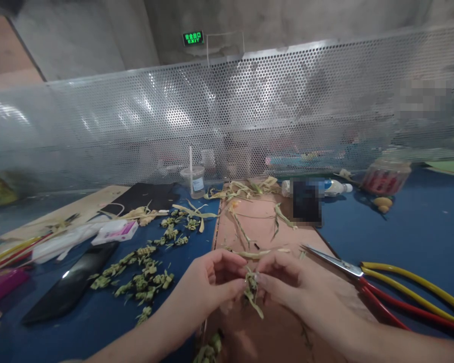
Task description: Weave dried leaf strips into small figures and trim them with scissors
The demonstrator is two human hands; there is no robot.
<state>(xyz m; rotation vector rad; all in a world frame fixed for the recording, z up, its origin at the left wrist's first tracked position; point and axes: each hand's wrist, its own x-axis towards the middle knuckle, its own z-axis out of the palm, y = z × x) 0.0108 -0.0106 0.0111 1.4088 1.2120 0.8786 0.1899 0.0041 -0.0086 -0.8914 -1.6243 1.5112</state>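
Note:
Over the brown board, my left hand and my right hand meet at the fingertips. Between them they pinch a small greenish bunch of dried leaf strips, one strip hanging down below the fingers. Its upper part is partly hidden by the thumbs. Scissors with red and yellow handles lie to the right, blades partly opened towards my right hand. Left of my left hand, several small knotted green plant pieces are spread on the blue table.
Long dry strips lie at the board's far end. Behind stand a lidded cup with a straw, a bottle lying down and a clear jar. A black phone-like slab lies left. A perforated metal screen closes the back.

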